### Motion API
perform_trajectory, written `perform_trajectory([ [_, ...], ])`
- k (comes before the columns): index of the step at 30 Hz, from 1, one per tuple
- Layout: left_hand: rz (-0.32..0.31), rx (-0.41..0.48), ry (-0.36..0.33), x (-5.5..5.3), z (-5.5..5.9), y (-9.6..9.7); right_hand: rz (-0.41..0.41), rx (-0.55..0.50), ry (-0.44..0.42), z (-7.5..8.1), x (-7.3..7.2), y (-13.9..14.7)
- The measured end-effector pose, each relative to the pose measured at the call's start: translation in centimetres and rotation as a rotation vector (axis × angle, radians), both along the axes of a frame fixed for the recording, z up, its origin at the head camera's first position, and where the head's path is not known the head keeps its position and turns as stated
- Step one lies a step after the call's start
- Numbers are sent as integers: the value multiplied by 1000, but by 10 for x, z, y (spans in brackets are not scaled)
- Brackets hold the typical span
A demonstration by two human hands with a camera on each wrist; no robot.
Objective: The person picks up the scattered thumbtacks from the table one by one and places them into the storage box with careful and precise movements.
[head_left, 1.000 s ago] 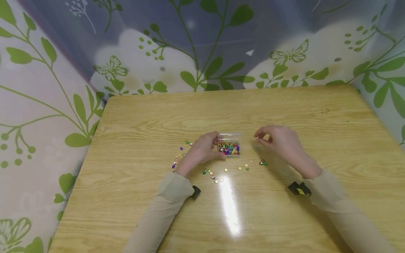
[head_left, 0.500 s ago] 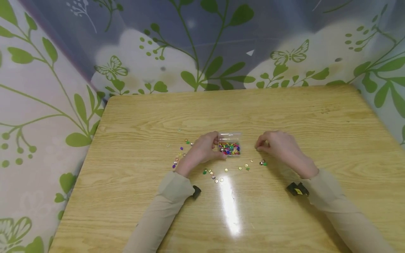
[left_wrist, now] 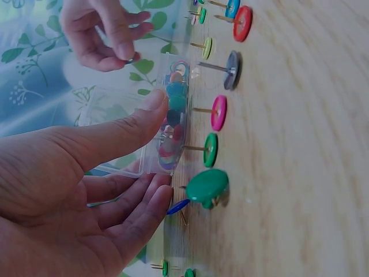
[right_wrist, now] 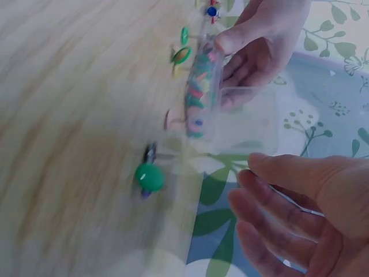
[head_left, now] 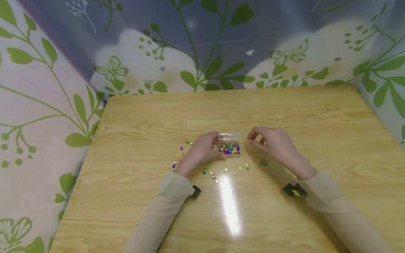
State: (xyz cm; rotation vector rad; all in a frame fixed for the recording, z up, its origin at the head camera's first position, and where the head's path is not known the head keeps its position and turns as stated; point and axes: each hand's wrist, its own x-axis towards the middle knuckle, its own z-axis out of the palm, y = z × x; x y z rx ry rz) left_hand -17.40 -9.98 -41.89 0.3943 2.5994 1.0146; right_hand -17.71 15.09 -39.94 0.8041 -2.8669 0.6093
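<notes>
Head view shows a person at a wood-grain desk (head_left: 142, 116), the left hand (head_left: 202, 150) gripping a small clear plastic box (head_left: 230, 155), thumb along its near edge and fingers at the side and back. The box sits between the two hands, just beside the left, its transparent lid (head_left: 230, 135) raised on the far side. Multicolored thumbtacks (head_left: 229, 149) fill the bottom of the box.

Just across from it, the right hand (head_left: 274, 142) hangs above the desk, thumb and forefinger pinched on a small piece (left_wrist: 131, 59) mostly hidden by the fingertips; its other fingers are loosely bent.

Left-wrist view catches more tacks standing pin-up: a pink tack (left_wrist: 219, 112) near the left thumb, a gray tack (left_wrist: 232, 70) farther toward the right hand, and, by the left fingertips, a tilted green tack (left_wrist: 207, 187) and a blue tack (left_wrist: 178, 206).

Other tacks lie in a loose string (head_left: 176, 161) outside the left wrist and in a cluster (head_left: 262, 162) on the near side of the right hand. Beige sleeves (head_left: 152, 218) cover both forearms; beyond the hands hangs a leaf-print backdrop (head_left: 221, 42).
</notes>
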Motion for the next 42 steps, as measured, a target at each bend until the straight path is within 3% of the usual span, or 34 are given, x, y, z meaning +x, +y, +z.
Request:
perform_trajectory([
  [10,-3,-6,15,-1,0,0,111,-82,125,6,4,-22],
  [16,-9,-27,24,-1,0,0,154,-122,116,7,4,-37],
  [35,-17,-44,12,-2,0,-1,137,-149,120,1,4,-46],
  [42,-13,-33,11,-1,1,0,91,-121,73,6,7,-35],
])
